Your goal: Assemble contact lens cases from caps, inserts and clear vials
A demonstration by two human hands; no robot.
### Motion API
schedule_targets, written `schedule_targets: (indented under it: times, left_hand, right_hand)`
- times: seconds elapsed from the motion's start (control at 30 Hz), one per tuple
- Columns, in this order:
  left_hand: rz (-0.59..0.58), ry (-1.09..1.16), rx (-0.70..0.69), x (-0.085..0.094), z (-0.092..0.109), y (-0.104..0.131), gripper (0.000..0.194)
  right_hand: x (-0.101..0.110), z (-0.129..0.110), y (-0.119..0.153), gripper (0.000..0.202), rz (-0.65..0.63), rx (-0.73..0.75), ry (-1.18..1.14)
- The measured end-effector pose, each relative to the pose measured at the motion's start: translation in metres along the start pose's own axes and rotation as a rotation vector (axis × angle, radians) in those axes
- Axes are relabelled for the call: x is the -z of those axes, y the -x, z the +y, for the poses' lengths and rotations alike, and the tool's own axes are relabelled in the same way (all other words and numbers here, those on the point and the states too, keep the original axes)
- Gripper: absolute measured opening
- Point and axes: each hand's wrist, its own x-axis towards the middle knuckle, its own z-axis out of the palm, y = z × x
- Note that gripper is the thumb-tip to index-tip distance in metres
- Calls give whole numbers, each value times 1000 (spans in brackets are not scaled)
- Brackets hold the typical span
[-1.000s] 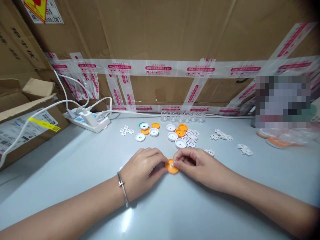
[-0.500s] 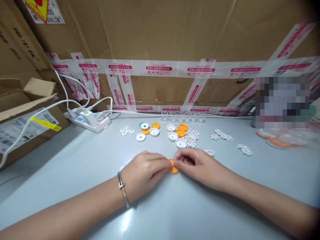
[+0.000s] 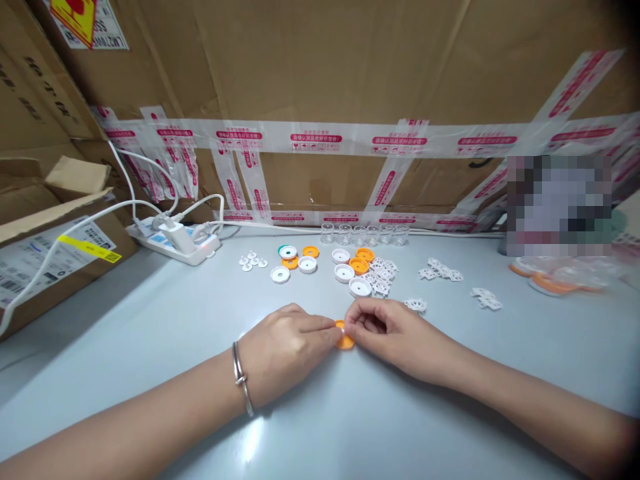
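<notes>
An orange round part lies on the grey table between my hands. My left hand, with a silver bangle at the wrist, has its fingers pressed together at the part's left side. My right hand is closed in a pinch over the part's right side, and a small white bit shows between the fingertips. Behind my hands are white round parts, orange round parts and white openwork pieces. To the left of these lie small white stemmed pieces.
Clear cups stand in a row before a big taped cardboard box. A power strip with white cables and an open carton are at left. Clear and orange parts lie at far right, beside a blurred-out patch.
The fingers of my left hand have drawn closer together at the orange part. My right hand keeps its pinch. The whole view has shifted slightly.
</notes>
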Motion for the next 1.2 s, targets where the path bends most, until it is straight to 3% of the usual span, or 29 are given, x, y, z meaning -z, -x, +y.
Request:
schedule_targets:
  times: [0.9,1.2]
  left_hand:
    - [-10,-128,-104,-6,1,3,23]
    - [-29,-219,-142,-4,5,4,20]
  right_hand:
    - [-3,-1,4,5,32,13,106]
    - [-6,0,6,5,32,106,68]
